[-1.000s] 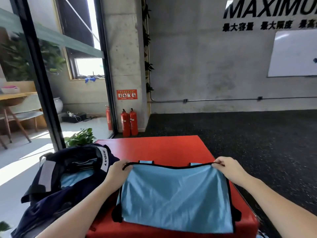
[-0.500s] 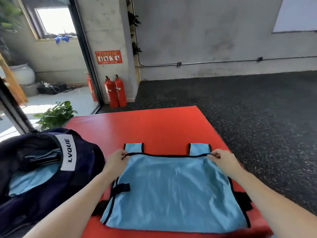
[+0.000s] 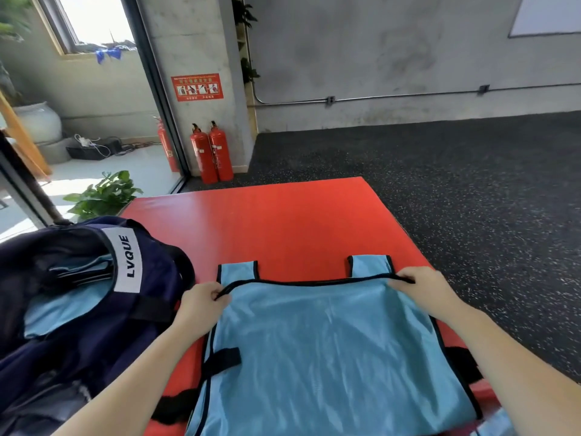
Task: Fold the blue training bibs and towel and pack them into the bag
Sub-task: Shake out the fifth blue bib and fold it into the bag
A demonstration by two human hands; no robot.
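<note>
- A red mat [image 3: 283, 228] lies on dark speckled flooring, with two fire extinguishers [image 3: 212, 152] against a concrete pillar beyond.
- A light-blue bib [image 3: 327, 350] with black edging lies spread flat on the mat between both hands, two strap tabs poking out past its folded top edge.
- The left hand [image 3: 201, 302] pinches the black trim at one corner; the right hand [image 3: 421, 289] pinches the other.
- Just left of the left hand sits a navy bag [image 3: 78, 309], open, blue fabric inside.

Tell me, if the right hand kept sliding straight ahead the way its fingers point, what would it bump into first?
Probably the bib's right shoulder strap, just beyond the right hand, then bare red mat; depth is unclear.
</note>
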